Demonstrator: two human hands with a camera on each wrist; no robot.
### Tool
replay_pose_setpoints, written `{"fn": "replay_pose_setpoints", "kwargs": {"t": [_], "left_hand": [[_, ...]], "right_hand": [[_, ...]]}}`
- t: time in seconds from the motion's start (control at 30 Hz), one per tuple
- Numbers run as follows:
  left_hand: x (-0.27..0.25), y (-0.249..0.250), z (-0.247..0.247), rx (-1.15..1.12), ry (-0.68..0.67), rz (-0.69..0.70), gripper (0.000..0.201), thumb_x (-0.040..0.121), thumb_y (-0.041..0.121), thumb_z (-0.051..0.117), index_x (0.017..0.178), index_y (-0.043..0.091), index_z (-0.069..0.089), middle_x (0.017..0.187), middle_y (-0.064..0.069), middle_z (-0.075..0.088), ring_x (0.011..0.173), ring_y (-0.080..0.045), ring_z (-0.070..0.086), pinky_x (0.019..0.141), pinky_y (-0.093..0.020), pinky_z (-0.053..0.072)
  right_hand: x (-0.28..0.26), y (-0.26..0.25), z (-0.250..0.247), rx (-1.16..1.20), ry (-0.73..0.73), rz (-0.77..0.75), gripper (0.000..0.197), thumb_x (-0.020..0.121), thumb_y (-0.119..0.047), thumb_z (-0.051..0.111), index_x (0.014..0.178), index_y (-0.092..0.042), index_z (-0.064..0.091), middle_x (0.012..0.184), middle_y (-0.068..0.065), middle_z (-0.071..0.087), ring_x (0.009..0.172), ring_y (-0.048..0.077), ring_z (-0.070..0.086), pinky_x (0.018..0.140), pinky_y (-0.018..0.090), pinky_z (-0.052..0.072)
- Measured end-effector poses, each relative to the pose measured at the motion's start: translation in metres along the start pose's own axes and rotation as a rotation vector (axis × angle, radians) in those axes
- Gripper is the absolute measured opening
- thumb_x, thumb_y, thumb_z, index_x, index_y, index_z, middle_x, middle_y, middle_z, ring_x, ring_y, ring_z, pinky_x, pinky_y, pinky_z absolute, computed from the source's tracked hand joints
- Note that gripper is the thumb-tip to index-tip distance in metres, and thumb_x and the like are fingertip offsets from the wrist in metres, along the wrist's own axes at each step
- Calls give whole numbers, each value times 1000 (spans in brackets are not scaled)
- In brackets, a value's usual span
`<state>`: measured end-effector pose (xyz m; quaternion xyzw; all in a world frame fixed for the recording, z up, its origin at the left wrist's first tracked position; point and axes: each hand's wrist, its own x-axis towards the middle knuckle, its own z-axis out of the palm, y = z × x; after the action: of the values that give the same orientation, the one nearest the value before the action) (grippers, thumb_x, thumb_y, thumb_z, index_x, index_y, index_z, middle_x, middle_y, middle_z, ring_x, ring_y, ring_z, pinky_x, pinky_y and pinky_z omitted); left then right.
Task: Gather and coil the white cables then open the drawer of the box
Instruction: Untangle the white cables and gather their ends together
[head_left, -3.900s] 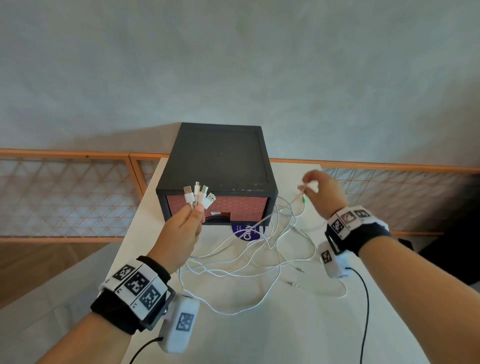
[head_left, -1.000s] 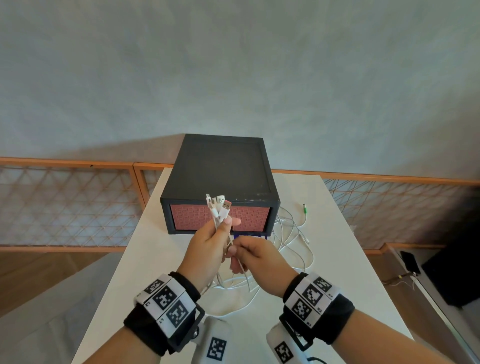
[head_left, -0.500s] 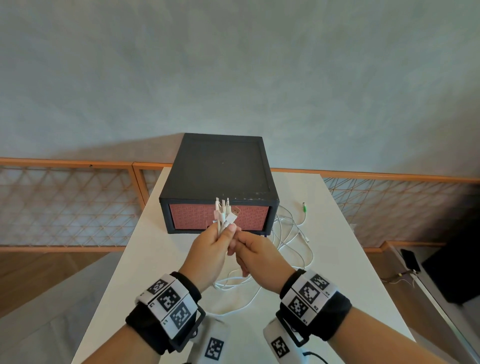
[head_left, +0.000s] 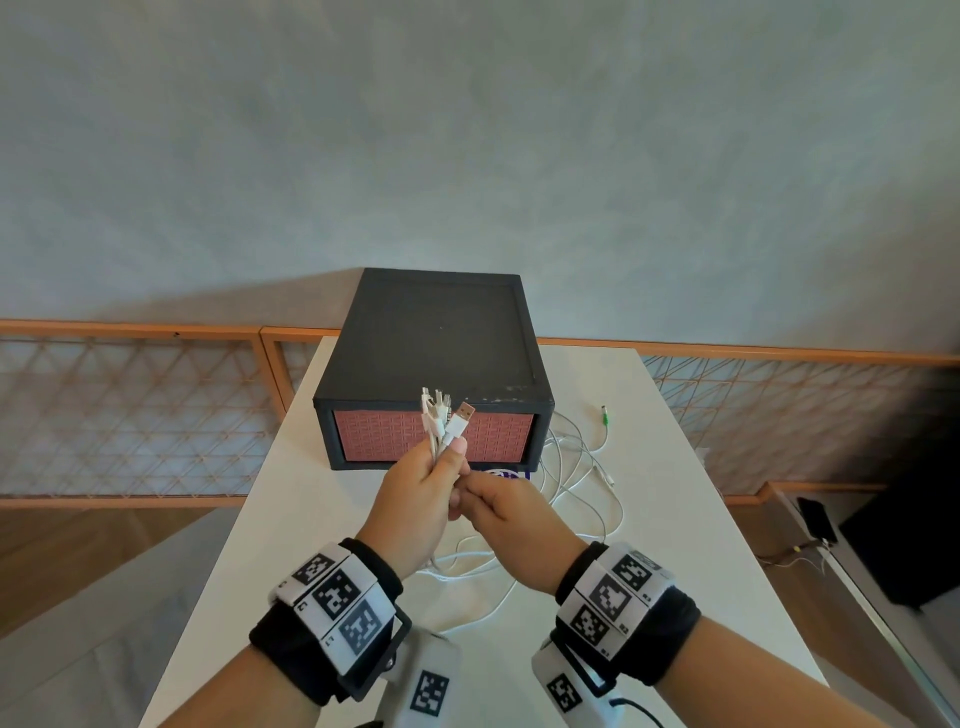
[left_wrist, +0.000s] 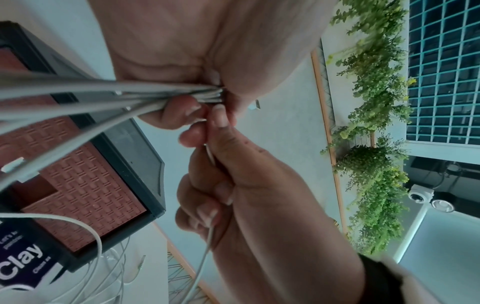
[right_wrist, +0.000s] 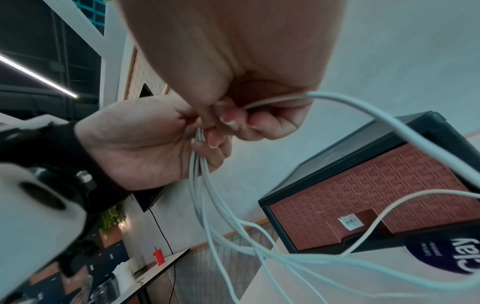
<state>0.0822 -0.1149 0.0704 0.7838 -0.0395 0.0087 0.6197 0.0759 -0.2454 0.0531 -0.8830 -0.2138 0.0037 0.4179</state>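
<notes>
My left hand (head_left: 434, 475) is raised in front of the box and grips a bundle of white cable ends (head_left: 441, 418), plugs pointing up, a USB plug (head_left: 464, 413) leaning right. My right hand (head_left: 491, 499) touches the left one and pinches a white cable (left_wrist: 211, 158) just below the bundle. The cables (right_wrist: 205, 185) hang from both fists to loose loops (head_left: 576, 467) on the white table (head_left: 291, 519). The black box (head_left: 431, 338) stands behind, its red-brown patterned drawer front (head_left: 374, 436) closed.
A green-tipped plug (head_left: 604, 415) lies on the table right of the box. A purple "Clay" label (right_wrist: 439, 253) sits under the box's front edge. An orange-framed mesh railing (head_left: 130, 405) runs behind the table; floor drops away on both sides.
Since 3.9 s ago my right hand left the green-tipped plug at the right and came over to the left hand. In the last second it slid up against the bundle.
</notes>
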Motion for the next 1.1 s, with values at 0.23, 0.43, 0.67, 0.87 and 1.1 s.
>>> {"fn": "replay_pose_setpoints", "kwargs": {"t": [0.23, 0.43, 0.67, 0.87, 1.1], "left_hand": [[-2, 5, -1, -82, -7, 21, 25, 99, 24, 39, 89, 23, 62, 64, 2, 50, 66, -13, 53, 63, -20, 48], [-6, 4, 3, -169, 15, 35, 29, 99, 25, 38, 106, 16, 65, 80, 9, 61, 70, 1, 60, 65, -12, 48], [-3, 2, 1, -124, 8, 43, 28, 100, 23, 38, 93, 16, 65, 69, 4, 53, 62, -3, 56, 55, -12, 45], [2, 7, -4, -100, 98, 119, 32, 101, 24, 34, 82, 14, 58, 78, 0, 62, 72, -10, 57, 64, -9, 45], [6, 17, -20, -255, 63, 129, 29, 101, 24, 31, 81, 15, 49, 47, 11, 33, 45, -5, 25, 46, -22, 26]], "right_hand": [[0, -7, 1, 250, 51, 9, 34, 97, -11, 43, 68, -28, 50, 51, -24, 51, 51, 1, 43, 54, 11, 32], [2, -4, 9, 590, 73, 100, 28, 99, -9, 38, 74, -10, 50, 48, -14, 40, 46, 2, 33, 46, 16, 32], [6, -3, 4, 412, -18, 112, 31, 99, -22, 41, 72, -14, 53, 51, -6, 44, 46, 9, 37, 49, 24, 37], [9, 14, 2, 196, -105, 75, 29, 98, -24, 38, 72, -26, 49, 63, 0, 44, 59, 15, 41, 57, 29, 43], [1, 49, -31, -124, -146, 148, 28, 95, -10, 35, 74, -27, 44, 69, -5, 48, 66, 17, 45, 68, 34, 45]]}}
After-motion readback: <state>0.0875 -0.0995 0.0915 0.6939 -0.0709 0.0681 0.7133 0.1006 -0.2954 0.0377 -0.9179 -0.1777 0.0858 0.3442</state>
